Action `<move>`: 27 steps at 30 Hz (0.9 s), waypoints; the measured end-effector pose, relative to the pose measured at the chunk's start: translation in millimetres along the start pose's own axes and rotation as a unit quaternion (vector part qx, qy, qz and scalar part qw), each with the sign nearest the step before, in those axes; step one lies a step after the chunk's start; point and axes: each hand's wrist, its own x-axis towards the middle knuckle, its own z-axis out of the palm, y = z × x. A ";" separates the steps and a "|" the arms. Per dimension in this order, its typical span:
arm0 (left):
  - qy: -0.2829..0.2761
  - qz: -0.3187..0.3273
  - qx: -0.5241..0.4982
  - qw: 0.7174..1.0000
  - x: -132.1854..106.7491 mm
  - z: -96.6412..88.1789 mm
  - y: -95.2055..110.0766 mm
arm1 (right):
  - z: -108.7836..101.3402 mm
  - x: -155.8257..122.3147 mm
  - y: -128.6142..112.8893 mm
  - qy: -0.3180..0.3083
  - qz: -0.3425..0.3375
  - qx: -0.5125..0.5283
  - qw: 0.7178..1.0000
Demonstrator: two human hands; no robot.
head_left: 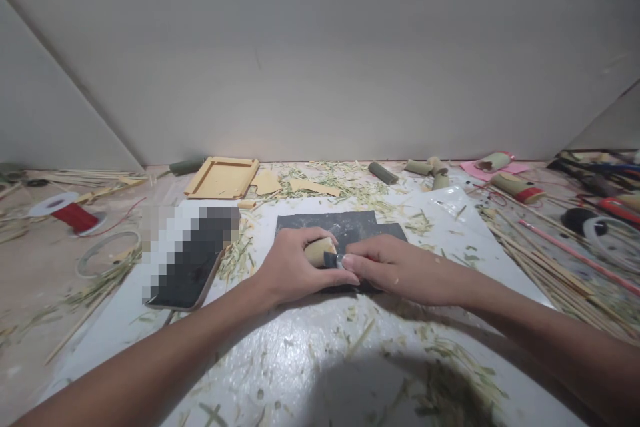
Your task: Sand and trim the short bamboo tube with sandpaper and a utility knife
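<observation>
My left hand (pixel 293 267) is closed round a short pale bamboo tube (pixel 320 251), holding it over a dark sanding sheet (pixel 345 225). My right hand (pixel 387 265) is pinched on a small dark piece with a grey tip (pixel 334 259), pressed against the tube's end; I cannot make out what it is. Both hands rest on a white plastic sheet (pixel 310 353) strewn with green shavings.
A phone (pixel 187 273) lies left of my hands. Farther back sit a shallow wooden tray (pixel 221 178), bamboo tube pieces (pixel 430 170), a red thread spool (pixel 75 215) at left, thin bamboo sticks (pixel 545 267) and tools (pixel 600 193) at right. A wall stands behind.
</observation>
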 end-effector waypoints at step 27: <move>0.061 -0.046 0.054 0.996 -0.4 1.0 3.2 | -10.3 3.7 4.0 0.119 0.002 -0.043 0.992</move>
